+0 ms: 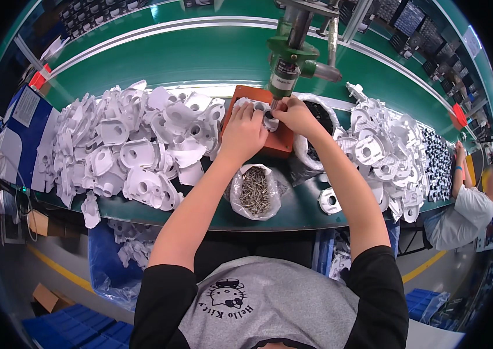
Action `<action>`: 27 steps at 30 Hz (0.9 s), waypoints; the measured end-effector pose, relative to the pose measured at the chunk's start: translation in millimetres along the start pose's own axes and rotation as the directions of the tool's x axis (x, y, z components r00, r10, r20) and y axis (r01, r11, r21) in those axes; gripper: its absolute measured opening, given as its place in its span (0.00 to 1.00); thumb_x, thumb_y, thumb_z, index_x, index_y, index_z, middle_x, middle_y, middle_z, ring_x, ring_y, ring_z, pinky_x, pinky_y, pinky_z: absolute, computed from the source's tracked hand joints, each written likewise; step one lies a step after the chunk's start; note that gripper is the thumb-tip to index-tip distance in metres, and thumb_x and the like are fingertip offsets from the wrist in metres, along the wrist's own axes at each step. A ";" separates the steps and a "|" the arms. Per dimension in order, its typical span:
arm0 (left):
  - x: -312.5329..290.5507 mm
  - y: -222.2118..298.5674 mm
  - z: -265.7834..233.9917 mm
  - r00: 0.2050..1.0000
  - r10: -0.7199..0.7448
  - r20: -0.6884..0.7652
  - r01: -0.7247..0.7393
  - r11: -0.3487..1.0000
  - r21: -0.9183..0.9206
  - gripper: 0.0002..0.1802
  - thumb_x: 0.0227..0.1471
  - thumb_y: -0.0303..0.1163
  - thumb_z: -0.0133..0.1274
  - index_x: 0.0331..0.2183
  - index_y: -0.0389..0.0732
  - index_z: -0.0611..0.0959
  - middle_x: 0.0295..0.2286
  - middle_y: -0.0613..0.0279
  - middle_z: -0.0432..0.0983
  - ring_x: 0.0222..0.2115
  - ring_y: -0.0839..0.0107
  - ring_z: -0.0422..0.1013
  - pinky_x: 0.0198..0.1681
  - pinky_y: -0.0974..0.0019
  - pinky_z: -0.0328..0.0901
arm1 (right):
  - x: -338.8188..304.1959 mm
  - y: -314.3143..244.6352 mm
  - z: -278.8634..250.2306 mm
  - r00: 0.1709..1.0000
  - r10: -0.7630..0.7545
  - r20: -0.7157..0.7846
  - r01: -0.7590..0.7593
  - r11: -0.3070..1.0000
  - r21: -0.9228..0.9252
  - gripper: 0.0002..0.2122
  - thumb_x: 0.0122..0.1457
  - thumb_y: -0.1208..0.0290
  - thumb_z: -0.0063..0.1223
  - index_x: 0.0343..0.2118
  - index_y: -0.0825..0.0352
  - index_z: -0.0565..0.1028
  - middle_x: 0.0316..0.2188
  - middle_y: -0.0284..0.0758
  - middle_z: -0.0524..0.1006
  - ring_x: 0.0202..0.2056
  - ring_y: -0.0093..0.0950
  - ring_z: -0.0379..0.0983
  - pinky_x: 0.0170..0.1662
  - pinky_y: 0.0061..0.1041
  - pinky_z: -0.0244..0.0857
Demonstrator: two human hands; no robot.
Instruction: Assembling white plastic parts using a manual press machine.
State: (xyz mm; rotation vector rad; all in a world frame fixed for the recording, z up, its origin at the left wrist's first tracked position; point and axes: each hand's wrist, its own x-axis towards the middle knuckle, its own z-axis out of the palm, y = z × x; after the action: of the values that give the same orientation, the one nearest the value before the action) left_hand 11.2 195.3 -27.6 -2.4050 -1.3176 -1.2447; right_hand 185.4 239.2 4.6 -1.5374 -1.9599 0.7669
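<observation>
A white moulded plastic part (260,106) sits on an orange-red block (277,145), beneath the tip of a green upright driver or press tool (285,72). My left hand (245,134) is closed over the near left side of that part, fingers curled on it. On the other side, my right hand (296,117) has its fingertips pinched beside the tool's tip and the part; whatever they hold is too small to make out. Close in front of the block stands a clear bag of metal screws (255,195). A plastic bag of black pieces (318,116) touches the block's right.
Large heaps of white plastic parts lie left (115,154) and right (381,152) on the green bench. Small black parts (437,166) spread beyond the right heap. A blue lined bin (102,264) stands below the bench. At the far right another person (472,203) works.
</observation>
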 end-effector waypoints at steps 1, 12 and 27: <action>0.1 0.0 -0.2 1.000 -0.002 0.023 0.002 1.000 0.004 0.13 0.42 0.28 0.50 0.33 0.32 0.74 0.38 0.39 0.73 0.44 0.46 0.69 0.54 0.49 0.60 | -0.3 0.8 0.5 1.000 -0.012 -0.007 0.012 1.000 0.006 0.11 0.46 0.66 0.59 0.24 0.70 0.73 0.30 0.43 0.73 0.31 0.35 0.72 0.37 0.31 0.66; 0.1 1.0 -1.1 1.000 -0.021 0.016 0.021 1.000 0.002 0.11 0.43 0.26 0.49 0.32 0.32 0.73 0.39 0.38 0.72 0.45 0.44 0.68 0.52 0.51 0.62 | 0.0 1.9 2.7 1.000 -0.007 0.006 0.007 1.000 0.004 0.13 0.45 0.62 0.61 0.26 0.68 0.75 0.30 0.40 0.73 0.32 0.35 0.71 0.37 0.30 0.65; -0.5 0.8 -0.7 1.000 -0.016 0.013 0.016 1.000 0.018 0.12 0.44 0.27 0.49 0.33 0.31 0.73 0.40 0.39 0.72 0.45 0.45 0.68 0.53 0.51 0.62 | 0.2 1.8 4.3 1.000 0.013 -0.004 -0.013 0.998 -0.062 0.12 0.48 0.62 0.58 0.28 0.67 0.73 0.33 0.41 0.73 0.37 0.37 0.72 0.41 0.32 0.65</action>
State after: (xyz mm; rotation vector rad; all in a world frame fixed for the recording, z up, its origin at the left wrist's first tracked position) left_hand 11.2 194.2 -27.3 -2.3989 -1.3483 -1.2180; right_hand 183.6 239.3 0.4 -1.5876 -1.9900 0.7143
